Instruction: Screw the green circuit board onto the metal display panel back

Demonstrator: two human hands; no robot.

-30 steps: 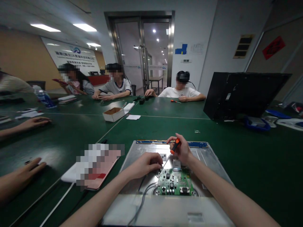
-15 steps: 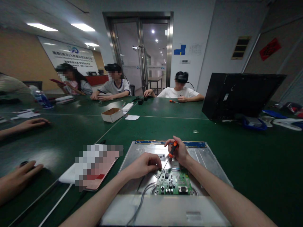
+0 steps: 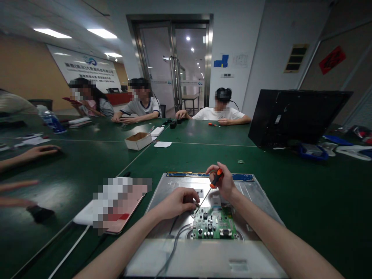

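Observation:
My right hand [image 3: 223,182] is closed around the orange-and-black handle of a screwdriver [image 3: 216,178]. Its thin shaft slants down to the left, with the tip at the upper left corner of a green circuit board [image 3: 214,224]. Beside that tip is my left hand [image 3: 181,201], fingers curled with thumb and forefinger close together; whether they pinch something small is hidden. The board sits on a flat metal display panel [image 3: 162,252], which has a blue strip board [image 3: 241,177] along its far edge. Grey cables [image 3: 176,248] run from the board's left side toward me.
A pink phone and a white device [image 3: 84,217] with a cable lie left of the panel. Farther off are an open white box [image 3: 138,142] and a black monitor [image 3: 299,118]. Another person's hands [image 3: 43,151] rest at left; several people sit across the green table.
My right hand and the screwdriver handle dipped slightly, then rose again; the tip stays near the board's corner. At left, a neighbour's nearer hand has moved and a dark object now shows by it.

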